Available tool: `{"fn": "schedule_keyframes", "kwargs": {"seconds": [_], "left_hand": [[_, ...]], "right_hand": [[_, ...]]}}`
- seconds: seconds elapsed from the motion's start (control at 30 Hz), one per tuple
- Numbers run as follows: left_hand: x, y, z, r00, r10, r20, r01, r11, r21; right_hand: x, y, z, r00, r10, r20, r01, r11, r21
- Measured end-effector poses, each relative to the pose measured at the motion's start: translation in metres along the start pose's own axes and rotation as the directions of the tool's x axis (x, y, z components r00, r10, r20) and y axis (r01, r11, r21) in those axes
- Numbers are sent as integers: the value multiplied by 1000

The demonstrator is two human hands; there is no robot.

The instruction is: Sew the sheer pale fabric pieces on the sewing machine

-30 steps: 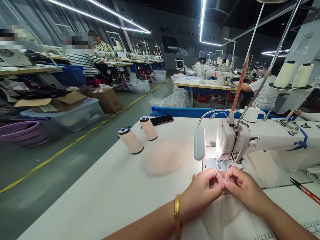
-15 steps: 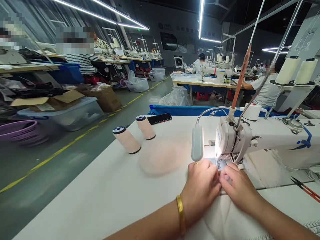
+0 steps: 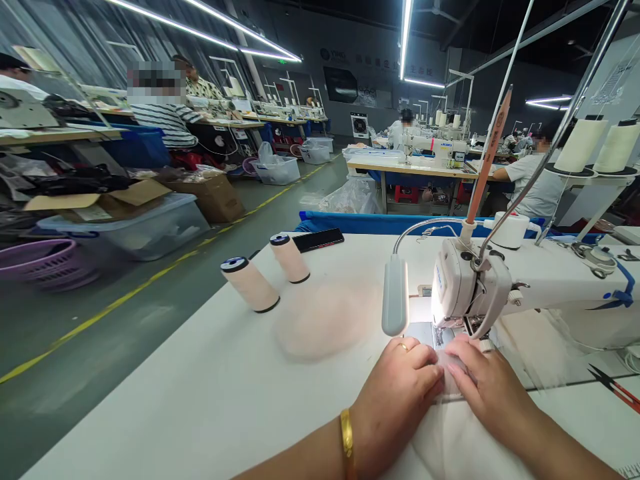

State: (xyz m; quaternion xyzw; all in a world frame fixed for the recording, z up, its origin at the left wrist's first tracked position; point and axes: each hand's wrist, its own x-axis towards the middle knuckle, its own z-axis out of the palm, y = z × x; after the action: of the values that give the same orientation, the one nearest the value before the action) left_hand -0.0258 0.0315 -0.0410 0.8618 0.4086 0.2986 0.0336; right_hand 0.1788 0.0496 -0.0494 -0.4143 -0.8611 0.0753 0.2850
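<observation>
My left hand (image 3: 400, 393) wears a ring and a gold bangle; its fingers are curled closed on a pale, thin fabric (image 3: 440, 433) just in front of the sewing machine (image 3: 455, 280). Opposite it, my right hand (image 3: 487, 383) pinches the same fabric, thumb and fingers near the presser foot (image 3: 441, 333). A narrow strip of fabric shows between the two hands. Below them the cloth hangs toward me in soft folds. The lit lamp (image 3: 395, 293) on a bent neck stands left of the needle area. My fingertips are partly hidden.
Two peach thread cones (image 3: 251, 285) and a dark phone (image 3: 319, 239) lie at the table's far left. A round sheer peach piece (image 3: 320, 323) rests left of the machine. Red-handled snips (image 3: 615, 388) lie at right. Co-workers sit at machines beyond; bins (image 3: 135, 227) stand on the floor.
Both hands have shifted slightly down, toward me, and the gap between them has widened, showing more fabric. The view has tilted a little. Both hands still hold the fabric.
</observation>
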Motion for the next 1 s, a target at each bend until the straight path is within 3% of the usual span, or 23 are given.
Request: {"fn": "schedule_keyframes", "kwargs": {"seconds": [0.17,0.47,0.7,1.0], "left_hand": [[1,1,-1,1000,-16,-9,16,1000,11],[2,0,-4,994,-77,75,74,996,42],[3,1,-5,991,-110,82,107,994,38],[5,3,-7,986,-117,122,114,993,33]], "right_hand": [[1,-1,-2,995,-92,29,94,989,-113],[0,8,6,999,-37,-17,33,986,-166],[0,13,12,1000,-4,-22,0,982,-190],[0,13,10,1000,7,27,-1,980,-198]]}}
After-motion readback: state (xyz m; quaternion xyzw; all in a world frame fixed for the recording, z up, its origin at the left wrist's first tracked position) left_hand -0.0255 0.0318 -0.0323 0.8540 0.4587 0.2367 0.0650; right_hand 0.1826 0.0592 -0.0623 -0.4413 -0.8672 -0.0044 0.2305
